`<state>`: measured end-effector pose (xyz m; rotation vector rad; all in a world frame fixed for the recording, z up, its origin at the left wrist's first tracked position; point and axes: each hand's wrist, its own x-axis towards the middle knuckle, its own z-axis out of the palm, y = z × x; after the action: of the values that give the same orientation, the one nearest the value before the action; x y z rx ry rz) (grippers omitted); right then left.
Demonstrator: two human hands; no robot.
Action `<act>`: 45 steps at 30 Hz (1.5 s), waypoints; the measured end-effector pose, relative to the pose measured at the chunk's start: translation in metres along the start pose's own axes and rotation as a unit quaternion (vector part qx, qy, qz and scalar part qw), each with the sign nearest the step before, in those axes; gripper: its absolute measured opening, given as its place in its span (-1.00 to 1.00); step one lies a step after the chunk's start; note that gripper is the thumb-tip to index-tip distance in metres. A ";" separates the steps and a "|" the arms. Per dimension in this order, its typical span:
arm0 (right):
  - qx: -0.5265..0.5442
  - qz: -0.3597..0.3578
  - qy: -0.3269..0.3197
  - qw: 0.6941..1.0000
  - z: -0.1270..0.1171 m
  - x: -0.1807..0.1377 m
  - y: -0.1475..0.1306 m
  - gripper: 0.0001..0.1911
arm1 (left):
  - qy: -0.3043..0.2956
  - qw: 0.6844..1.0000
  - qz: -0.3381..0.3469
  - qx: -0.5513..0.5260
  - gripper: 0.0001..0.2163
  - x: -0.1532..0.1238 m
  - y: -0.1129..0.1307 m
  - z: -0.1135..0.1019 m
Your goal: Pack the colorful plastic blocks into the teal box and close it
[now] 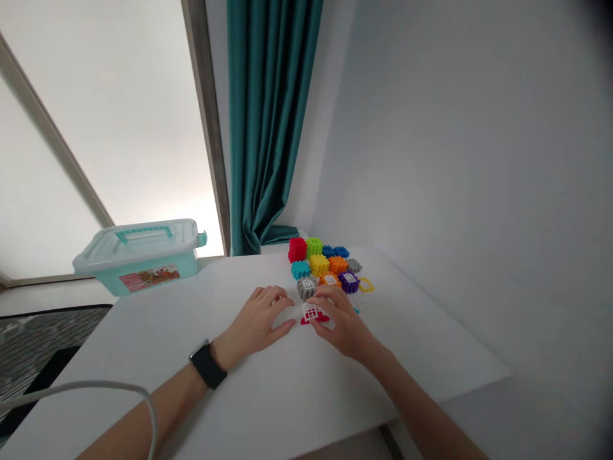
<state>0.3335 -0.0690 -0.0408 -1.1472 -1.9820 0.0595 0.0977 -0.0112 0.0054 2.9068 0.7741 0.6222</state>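
Red piece (324,317) and white grid (310,312) noted in front of the grey block (306,289) — bracketed by the half-closed right hand (343,324) (grip cannot be told). Left hand (257,321) seen loosely spread, empty, left of that block.

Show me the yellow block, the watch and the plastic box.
Yellow block (318,266), head view: middle of its front.
Watch (209,366), head view: its black strap.
Plastic box (141,257), head view: front edge of its lid.
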 end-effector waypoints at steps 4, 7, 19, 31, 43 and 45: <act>-0.006 0.048 -0.003 0.999 -0.020 -0.026 0.024 -0.68 | -0.010 0.999 0.037 -0.015 -0.78 0.026 0.014 0.021; -0.004 0.088 0.000 0.996 -0.034 -0.046 0.043 -0.69 | -0.014 0.998 0.061 -0.029 -0.78 0.042 0.025 0.035; -0.008 0.215 -0.068 0.974 -0.067 -0.087 0.120 -0.71 | -0.040 0.992 0.097 -0.070 -0.79 0.070 0.049 0.068; -0.048 0.214 -0.190 0.957 -0.060 -0.071 0.144 -0.70 | -0.059 0.990 0.100 -0.082 -0.78 0.068 0.047 0.070; -0.046 0.225 -0.202 0.952 -0.061 -0.066 0.144 -0.69 | -0.059 0.988 0.109 -0.096 -0.78 0.069 0.048 0.067; -0.048 0.227 -0.204 0.951 -0.060 -0.066 0.145 -0.68 | -0.061 0.988 0.107 -0.095 -0.78 0.069 0.048 0.067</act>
<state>0.4916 -0.0534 -0.1025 -1.7491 -2.0400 0.4777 0.2010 -0.0166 -0.0224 2.8381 0.3687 0.4972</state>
